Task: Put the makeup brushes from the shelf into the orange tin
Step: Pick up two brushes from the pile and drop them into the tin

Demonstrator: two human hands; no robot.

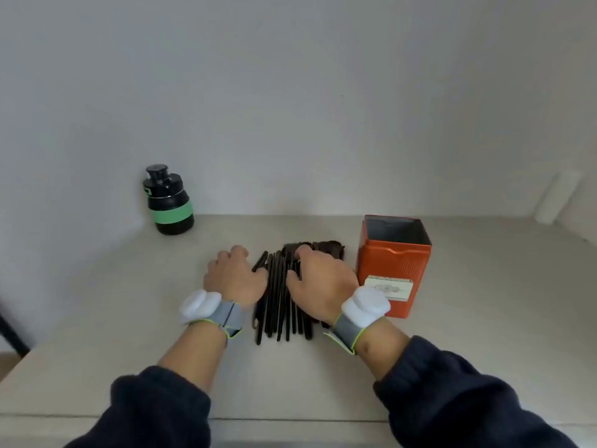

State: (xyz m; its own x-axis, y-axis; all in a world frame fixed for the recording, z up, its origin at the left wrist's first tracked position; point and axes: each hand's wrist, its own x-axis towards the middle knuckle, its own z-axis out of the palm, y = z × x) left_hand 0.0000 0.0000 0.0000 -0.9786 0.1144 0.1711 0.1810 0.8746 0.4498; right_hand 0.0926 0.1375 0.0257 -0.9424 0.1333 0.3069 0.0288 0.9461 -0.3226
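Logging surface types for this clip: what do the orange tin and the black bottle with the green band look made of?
Orange tin: likely painted sheet metal, satin; crisp folded edges, embossed front, grey bare interior. Black bottle: probably plastic or silicone, with dull highlights; the matte green band looks rubbery, but that is uncertain.

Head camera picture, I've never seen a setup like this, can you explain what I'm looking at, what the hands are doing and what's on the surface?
There is no machine here: a person wears a camera on the head, so you look forward and down at their own two hands. Each wrist carries a grey strap with a white padded piece. On the pale shelf lies a row of dark makeup brushes, side by side. The left hand rests at the row's left edge, fingers curled; the right hand lies on top of the brushes. No brush is lifted yet. Right of them stands an open orange tin, nothing visible inside. At the back left stands a black bottle with a green band.
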